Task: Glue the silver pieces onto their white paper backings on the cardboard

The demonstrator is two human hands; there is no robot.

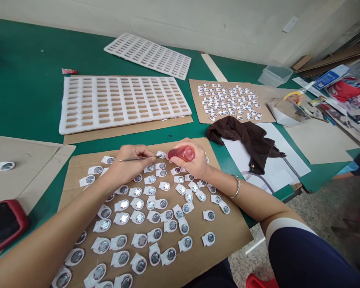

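My left hand (132, 166) is closed round a thin metal tool like a pair of tweezers (129, 159), its tip by a small white piece with a round silver disc (161, 154). Just to the right, my right hand (198, 162) grips a small red squeeze bottle (183, 153), tilted so that its nozzle is hidden. Beneath both hands lies a brown cardboard sheet (228, 236). Rows of similar white tabbed pieces with silver discs (139, 217) cover much of it.
Two white slotted foam trays (126, 105) lie behind the cardboard. Another board (195, 102) of disc pieces sits at the back right, near a dark brown cloth (243, 138) and a clear plastic box (275, 76). A red-cased phone (19, 216) is at the left.
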